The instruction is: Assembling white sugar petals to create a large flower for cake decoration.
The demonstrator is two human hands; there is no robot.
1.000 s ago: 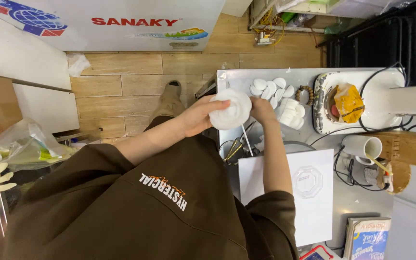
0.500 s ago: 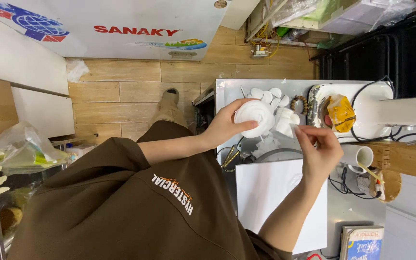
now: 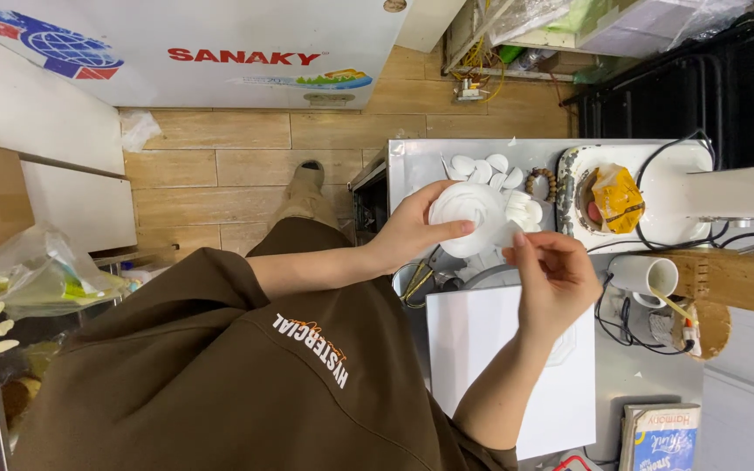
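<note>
There is 1 view only, so no 2nd picture shares any part of the scene. The camera sits on the person's head and looks almost straight down over the brown-clad chest and both forearms. It is near the grip: the left hand (image 3: 412,231) and right hand (image 3: 560,283) fill the middle of the picture, meeting just right of centre. Beyond the grip, toward the top edge, the lens takes in the metal table (image 3: 421,161) and then the tiled floor (image 3: 220,166). Nearer than the grip, the person's own body fills the lower left.
</note>
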